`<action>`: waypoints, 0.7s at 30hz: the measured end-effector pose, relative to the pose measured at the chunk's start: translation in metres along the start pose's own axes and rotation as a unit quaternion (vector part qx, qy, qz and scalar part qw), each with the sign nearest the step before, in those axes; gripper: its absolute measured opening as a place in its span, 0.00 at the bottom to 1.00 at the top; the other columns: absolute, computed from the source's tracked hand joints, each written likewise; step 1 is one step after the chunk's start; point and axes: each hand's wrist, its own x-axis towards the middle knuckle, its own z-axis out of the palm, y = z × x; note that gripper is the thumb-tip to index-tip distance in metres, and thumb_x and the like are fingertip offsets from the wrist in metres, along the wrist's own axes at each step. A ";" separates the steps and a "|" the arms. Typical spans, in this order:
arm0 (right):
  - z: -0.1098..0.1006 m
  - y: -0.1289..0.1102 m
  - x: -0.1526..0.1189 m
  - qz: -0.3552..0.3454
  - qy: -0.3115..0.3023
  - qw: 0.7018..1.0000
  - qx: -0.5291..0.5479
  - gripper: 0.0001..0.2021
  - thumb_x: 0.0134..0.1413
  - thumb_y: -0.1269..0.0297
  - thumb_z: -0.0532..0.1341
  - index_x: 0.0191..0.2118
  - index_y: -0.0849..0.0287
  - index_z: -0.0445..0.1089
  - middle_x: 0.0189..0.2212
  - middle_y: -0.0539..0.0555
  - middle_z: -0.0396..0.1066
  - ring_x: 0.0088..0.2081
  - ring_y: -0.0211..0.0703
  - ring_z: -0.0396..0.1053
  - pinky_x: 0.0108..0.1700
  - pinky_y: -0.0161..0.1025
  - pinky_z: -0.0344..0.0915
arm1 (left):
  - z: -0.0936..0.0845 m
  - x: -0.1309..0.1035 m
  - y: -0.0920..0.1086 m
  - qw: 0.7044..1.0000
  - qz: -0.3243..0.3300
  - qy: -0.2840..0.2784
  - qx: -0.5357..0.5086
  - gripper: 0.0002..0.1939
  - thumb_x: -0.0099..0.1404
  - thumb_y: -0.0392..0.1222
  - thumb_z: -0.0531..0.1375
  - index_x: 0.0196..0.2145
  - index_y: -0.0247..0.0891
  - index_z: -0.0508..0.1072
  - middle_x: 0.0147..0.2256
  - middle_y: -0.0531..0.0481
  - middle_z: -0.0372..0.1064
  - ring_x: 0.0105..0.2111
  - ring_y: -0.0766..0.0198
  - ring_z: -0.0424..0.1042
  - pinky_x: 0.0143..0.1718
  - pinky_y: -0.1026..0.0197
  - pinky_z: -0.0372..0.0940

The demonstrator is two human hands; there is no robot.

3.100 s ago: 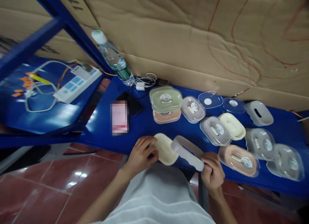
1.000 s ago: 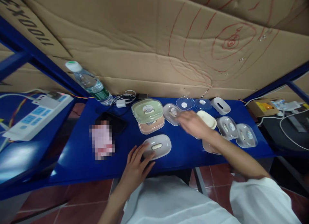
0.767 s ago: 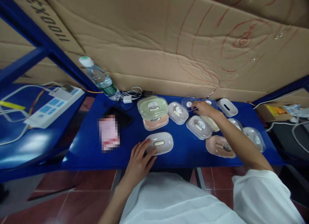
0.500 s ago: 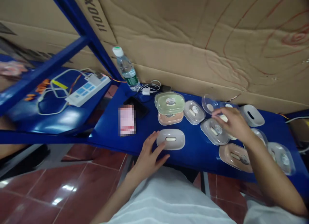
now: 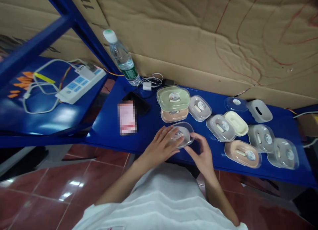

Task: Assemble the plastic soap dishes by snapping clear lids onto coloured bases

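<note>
The scene is backed by a large brown cardboard sheet point(image 5: 174, 34) marked with curved red lines. In front of it, a long blue table point(image 5: 146, 140) is laid with boxes. A clear plastic water bottle point(image 5: 125, 63) with a green label is stood upright at the table's rear left. The left hand point(image 5: 161, 144) is spread wide, its fingers laid across a clear plastic lid point(image 5: 184, 125) that is set over a grey oval plastic box point(image 5: 185, 139) near the front edge. The right hand point(image 5: 202, 154) is curved, thumb and forefinger set apart at the lid's right end; whether the rim is gripped cannot be told. Behind, a green lidded box point(image 5: 174, 105) is stacked partly over a peach lidded box point(image 5: 174, 116). To the right, further grey lidded boxes point(image 5: 220, 128) are grouped around a cream oval tray point(image 5: 235, 122). Another clear oval lid point(image 5: 233, 105) is placed beside a grey slotted box point(image 5: 264, 114). A small white charger point(image 5: 147, 86) is seen by the bottle.
</note>
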 end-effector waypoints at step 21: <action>0.001 0.023 0.006 -0.240 -0.109 0.917 -0.299 0.41 0.73 0.69 0.62 0.80 0.36 0.44 0.81 0.58 0.41 0.80 0.65 0.45 0.75 0.70 0.58 | 0.028 -0.030 -0.023 1.000 -0.007 -0.018 0.001 0.42 0.78 0.42 0.62 0.80 0.46 0.46 0.77 0.39 0.52 0.77 0.44 0.52 0.74 0.38 0.61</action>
